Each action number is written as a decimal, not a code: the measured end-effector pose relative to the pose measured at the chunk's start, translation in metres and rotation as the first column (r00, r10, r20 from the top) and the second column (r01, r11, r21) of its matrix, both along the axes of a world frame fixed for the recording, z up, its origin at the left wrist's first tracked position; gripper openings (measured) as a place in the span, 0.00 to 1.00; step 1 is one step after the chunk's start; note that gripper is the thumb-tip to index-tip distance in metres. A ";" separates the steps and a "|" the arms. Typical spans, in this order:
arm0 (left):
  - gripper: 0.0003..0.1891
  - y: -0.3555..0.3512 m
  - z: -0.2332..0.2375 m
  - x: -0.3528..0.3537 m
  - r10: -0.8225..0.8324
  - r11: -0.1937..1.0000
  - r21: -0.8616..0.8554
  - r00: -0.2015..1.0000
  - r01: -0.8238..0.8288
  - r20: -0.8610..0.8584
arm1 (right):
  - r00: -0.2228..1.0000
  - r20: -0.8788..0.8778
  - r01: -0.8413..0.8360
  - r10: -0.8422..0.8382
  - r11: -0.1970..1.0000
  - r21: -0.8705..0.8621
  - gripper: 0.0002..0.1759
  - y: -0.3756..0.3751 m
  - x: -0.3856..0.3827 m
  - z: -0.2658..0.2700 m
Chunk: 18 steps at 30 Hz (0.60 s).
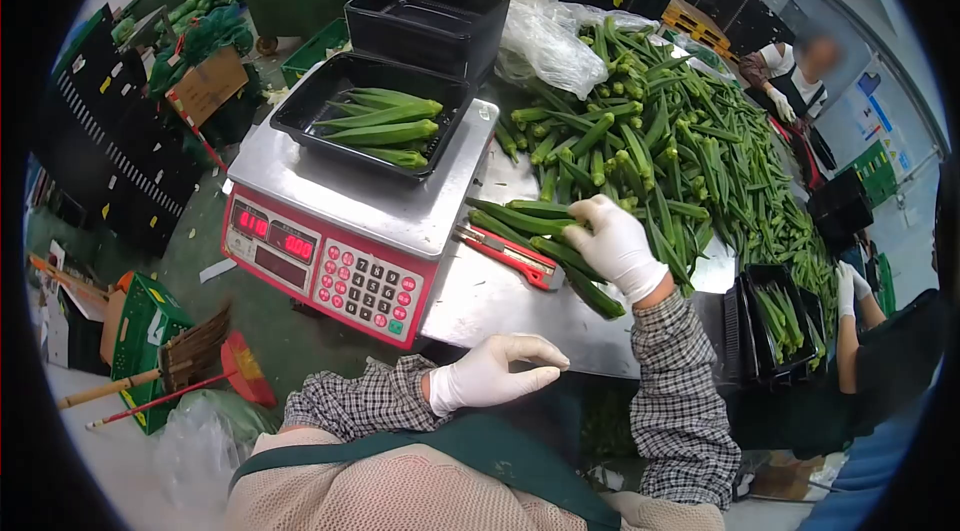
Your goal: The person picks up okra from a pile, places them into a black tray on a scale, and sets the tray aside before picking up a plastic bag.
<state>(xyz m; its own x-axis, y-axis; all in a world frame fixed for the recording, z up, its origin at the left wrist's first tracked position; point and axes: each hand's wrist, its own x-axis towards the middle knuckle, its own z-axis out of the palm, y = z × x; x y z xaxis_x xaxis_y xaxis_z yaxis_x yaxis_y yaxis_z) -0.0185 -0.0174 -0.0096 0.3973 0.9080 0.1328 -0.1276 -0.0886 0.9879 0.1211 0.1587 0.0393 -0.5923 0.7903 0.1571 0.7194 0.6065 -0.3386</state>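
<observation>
My right hand (618,249), in a white glove, has its fingertips closed on the end of an okra pod (532,222) at the near edge of the heap. Loose pods lie under and around that hand. My left hand (502,371), also gloved, is held in front of my body, its thumb and fingers apart and nothing between them. A red utility knife (508,257) lies on the metal table between my hands and the scale (335,266). On the scale's pan, a black tray (290,121) holds several okra pods (385,121).
A large okra heap (690,141) covers the table, with clear plastic bags (545,26) behind. Stacked black trays (425,6) stand behind the scale. Filled trays (742,331) sit at right, near a co-worker's gloved hands (848,289). Another person (790,81) stands farther back.
</observation>
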 end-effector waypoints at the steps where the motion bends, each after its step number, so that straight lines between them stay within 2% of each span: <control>1: 0.10 -0.001 -0.001 0.001 0.001 0.999 -0.041 1.000 0.000 0.013 | 0.997 0.057 -0.053 0.048 0.994 0.090 0.14 -0.003 -0.005 -0.005; 3: 0.10 -0.002 -0.005 0.004 0.015 0.995 -0.103 0.999 -0.011 0.046 | 0.966 0.238 -0.161 0.101 0.955 0.250 0.13 -0.003 -0.012 -0.015; 6: 0.10 0.001 -0.008 0.010 0.032 0.990 -0.137 0.995 -0.019 0.091 | 0.967 0.224 -0.185 0.120 0.936 0.299 0.11 -0.004 -0.008 -0.011; 8: 0.10 0.001 -0.006 0.013 0.021 0.989 -0.148 0.993 -0.003 0.119 | 0.990 0.119 -0.102 0.078 0.971 0.216 0.09 -0.013 0.015 0.016; 10: 0.09 0.005 -0.009 0.018 0.014 0.983 -0.181 0.988 0.015 0.157 | 0.991 -0.132 -0.022 0.037 0.993 0.119 0.08 -0.034 0.058 0.034; 11: 0.09 0.009 -0.010 0.022 0.012 0.981 -0.193 0.983 0.024 0.182 | 0.973 -0.230 0.011 -0.015 1.000 -0.016 0.07 -0.049 0.085 0.043; 12: 0.09 0.012 -0.008 0.026 0.025 0.981 -0.191 0.968 0.024 0.249 | 0.961 -0.256 0.058 -0.106 0.981 -0.187 0.08 -0.066 0.113 0.049; 15: 0.09 0.024 -0.015 0.039 0.109 0.947 -0.319 0.899 0.036 0.425 | 0.969 -0.117 0.173 -0.220 0.931 -0.320 0.09 -0.123 0.196 0.055; 17: 0.12 0.033 -0.020 0.050 0.162 0.954 -0.300 0.873 -0.019 0.459 | 0.897 0.053 0.413 -0.438 0.792 -0.450 0.11 -0.154 0.234 0.045; 18: 0.12 0.037 -0.024 0.056 0.163 0.954 -0.299 0.861 -0.013 0.482 | 0.917 0.112 0.399 -0.383 0.873 -0.281 0.11 -0.162 0.247 0.032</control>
<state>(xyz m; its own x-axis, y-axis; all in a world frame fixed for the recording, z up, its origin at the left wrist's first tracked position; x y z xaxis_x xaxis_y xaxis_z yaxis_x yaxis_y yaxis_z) 0.0378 0.0193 -0.0336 0.2629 0.9644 0.0287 -0.6107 0.1433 0.7788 0.3677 -0.0034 0.0708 -0.2258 0.9642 -0.1389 0.8985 0.1510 -0.4122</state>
